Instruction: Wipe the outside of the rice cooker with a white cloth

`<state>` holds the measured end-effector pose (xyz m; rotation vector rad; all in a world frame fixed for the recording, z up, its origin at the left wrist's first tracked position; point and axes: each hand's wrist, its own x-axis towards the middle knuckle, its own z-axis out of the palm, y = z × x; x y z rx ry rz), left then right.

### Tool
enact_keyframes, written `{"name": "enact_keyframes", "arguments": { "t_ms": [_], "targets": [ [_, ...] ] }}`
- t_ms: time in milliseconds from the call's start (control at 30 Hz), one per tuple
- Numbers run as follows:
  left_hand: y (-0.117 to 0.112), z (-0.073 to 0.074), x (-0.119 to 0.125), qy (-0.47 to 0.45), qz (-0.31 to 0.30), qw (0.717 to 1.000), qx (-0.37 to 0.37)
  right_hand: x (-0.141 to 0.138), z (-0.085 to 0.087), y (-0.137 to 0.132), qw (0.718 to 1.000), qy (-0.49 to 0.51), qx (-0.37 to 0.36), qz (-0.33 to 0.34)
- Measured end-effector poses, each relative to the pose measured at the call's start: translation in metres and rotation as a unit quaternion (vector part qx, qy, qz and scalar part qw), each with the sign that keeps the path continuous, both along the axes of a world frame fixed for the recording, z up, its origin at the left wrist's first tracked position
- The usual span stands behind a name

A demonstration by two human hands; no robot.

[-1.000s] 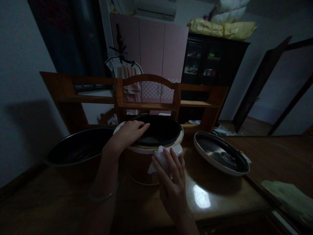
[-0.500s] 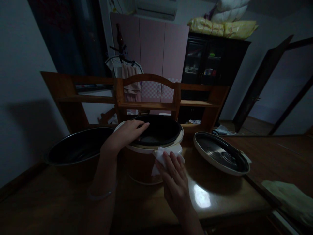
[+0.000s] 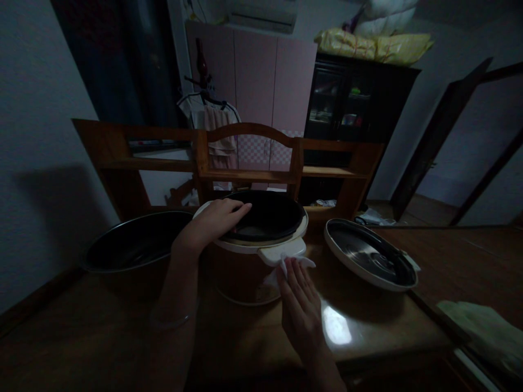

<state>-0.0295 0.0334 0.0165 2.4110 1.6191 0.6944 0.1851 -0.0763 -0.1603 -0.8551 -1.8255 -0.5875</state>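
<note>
A rice cooker (image 3: 241,272) with a dark inside, a pale rim and a brown body stands on the table in front of me. My left hand (image 3: 218,220) is hooked over the left of its rim, fingers bent down inside, partly hidden. With my right hand (image 3: 300,296) I press a white tissue (image 3: 304,262) against the underside of the white front handle (image 3: 281,251). Part of the tissue hangs below the handle, along the body. To the left sits a black inner pot (image 3: 134,242); on the right a round lid (image 3: 370,256) lies with its metal inside up.
Behind the cooker a wooden shelf rack (image 3: 249,175) rises from the back of the table (image 3: 368,332). A wall (image 3: 36,179) borders the left side. Pale green cloth (image 3: 486,332) lies at the lower right, beyond the table edge.
My right hand has moved slightly right and down with the tissue, uncovering more of the front handle. My left hand keeps its hold on the rim.
</note>
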Motion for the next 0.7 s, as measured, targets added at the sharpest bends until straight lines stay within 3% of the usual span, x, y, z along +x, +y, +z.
{"name": "enact_keyframes", "arguments": {
  "t_ms": [133, 300, 500, 700],
  "targets": [
    [0.000, 0.001, 0.000, 0.004, -0.001, 1.000, 0.000, 0.008, 0.001, -0.004, 0.992, 0.119, -0.049, -0.017],
    [0.002, 0.000, -0.001, 0.007, -0.006, 1.000, 0.002, 0.015, 0.015, -0.011, 0.946, 0.304, -0.113, -0.023],
    [0.001, -0.001, 0.000, 0.015, -0.004, 1.000, 0.005, -0.002, 0.022, -0.017, 0.942, 0.283, -0.169, 0.058],
    [0.003, -0.001, 0.001, 0.022, 0.008, 1.000, 0.006, -0.021, 0.015, -0.022, 0.943, 0.286, -0.162, 0.050]
  ]
}}
